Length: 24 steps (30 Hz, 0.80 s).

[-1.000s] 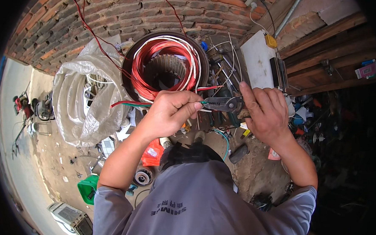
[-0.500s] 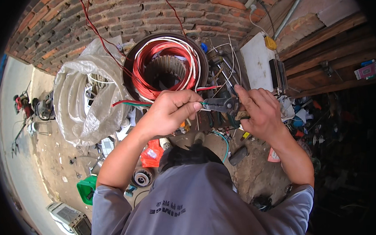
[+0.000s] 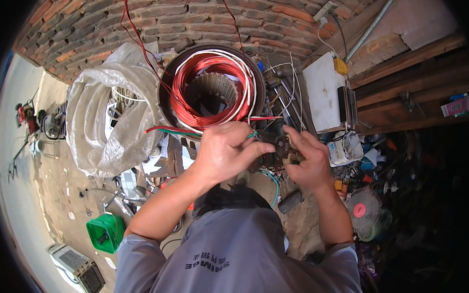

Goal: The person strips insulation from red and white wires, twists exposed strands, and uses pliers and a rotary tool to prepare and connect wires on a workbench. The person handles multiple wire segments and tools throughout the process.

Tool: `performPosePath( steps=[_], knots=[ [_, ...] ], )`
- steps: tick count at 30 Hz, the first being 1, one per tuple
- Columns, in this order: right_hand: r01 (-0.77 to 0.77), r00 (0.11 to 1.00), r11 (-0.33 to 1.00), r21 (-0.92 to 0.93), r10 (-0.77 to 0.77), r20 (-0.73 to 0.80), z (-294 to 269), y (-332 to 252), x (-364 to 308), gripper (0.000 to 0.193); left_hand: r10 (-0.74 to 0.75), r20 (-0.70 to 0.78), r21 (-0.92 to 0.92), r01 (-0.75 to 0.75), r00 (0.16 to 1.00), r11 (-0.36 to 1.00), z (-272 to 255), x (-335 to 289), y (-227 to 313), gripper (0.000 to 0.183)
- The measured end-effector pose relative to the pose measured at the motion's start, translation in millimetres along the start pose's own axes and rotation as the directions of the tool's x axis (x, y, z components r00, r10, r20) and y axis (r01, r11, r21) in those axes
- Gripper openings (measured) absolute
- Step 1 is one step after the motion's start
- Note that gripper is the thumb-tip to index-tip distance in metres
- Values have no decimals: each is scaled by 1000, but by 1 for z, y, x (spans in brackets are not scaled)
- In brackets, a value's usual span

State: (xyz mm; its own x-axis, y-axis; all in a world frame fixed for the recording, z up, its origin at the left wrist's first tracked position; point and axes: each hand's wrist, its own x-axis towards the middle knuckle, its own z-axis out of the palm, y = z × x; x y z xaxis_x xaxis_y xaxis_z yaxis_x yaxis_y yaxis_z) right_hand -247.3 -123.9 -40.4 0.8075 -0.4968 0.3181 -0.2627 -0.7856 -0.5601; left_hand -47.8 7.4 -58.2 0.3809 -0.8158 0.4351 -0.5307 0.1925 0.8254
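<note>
In front of me stands a round motor stator [image 3: 259,87], its windings ringed by red wire [image 3: 182,104] and a white wire [image 3: 253,92]. My left hand [image 3: 229,152] is closed at its near rim, pinching a green wire [image 3: 253,135] between thumb and fingers. Red and green leads [image 3: 164,130] stick out on the other side of that hand. My right hand [image 3: 310,156] is wrapped round the handles of dark wire strippers [image 3: 280,143]. Their jaws lie close to my left fingertips, partly hidden by the thumb. A red lead [image 3: 267,117] with a bare tip lies just beyond.
A clear plastic bag [image 3: 92,122] stands left of the stator. Tools and loose wires [image 3: 290,96] lie to its right, beside a white box [image 3: 322,97]. A brick wall [image 3: 201,21] closes the back. On the ground are a green bucket [image 3: 105,233] and a fan [image 3: 363,211].
My right hand and the wire strippers have come closer to my left hand, and the tool has turned. The left thumb now reaches over toward the jaws. The whole view has shifted slightly.
</note>
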Motion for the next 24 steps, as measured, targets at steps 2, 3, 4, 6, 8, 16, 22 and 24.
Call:
performPosePath(
  steps=[2, 3, 4, 6, 8, 16, 22, 24],
  knots=[
    [-16, 1000, 998, -57, 15, -23, 1, -5, -3, 66, 4, -19, 18, -4, 1000, 1000, 1, 0, 1, 55],
    [-12, 999, 998, -59, 9, -48, 4, -5, -5, 66, 7, -26, 34, -6, 1000, 999, 2, -1, 2, 55],
    [-8, 997, 998, -60, 3, -73, 8, -4, -6, 65, 9, -32, 50, -8, 999, 999, 2, -1, 2, 55],
    [-16, 993, 998, -57, 10, -116, 12, -6, -9, 64, 21, -48, 70, -18, 999, 997, 3, -1, 2, 55],
    [-32, 988, 998, -45, 25, -152, 16, -9, -11, 64, 33, -61, 91, -27, 998, 996, 4, -1, 2, 55],
    [-123, 965, 992, -12, 116, -237, 29, -16, -24, 66, 49, -104, 116, -37, 993, 993, 8, -1, 3, 55],
    [-175, 932, 984, 24, 173, -319, 41, -23, -31, 66, 77, -174, 160, -49, 982, 986, 12, -1, 2, 60],
    [-184, 921, 982, 42, 187, -343, 45, -24, -32, 65, 65, -190, 165, -34, 980, 986, 13, -2, 1, 62]
  ],
)
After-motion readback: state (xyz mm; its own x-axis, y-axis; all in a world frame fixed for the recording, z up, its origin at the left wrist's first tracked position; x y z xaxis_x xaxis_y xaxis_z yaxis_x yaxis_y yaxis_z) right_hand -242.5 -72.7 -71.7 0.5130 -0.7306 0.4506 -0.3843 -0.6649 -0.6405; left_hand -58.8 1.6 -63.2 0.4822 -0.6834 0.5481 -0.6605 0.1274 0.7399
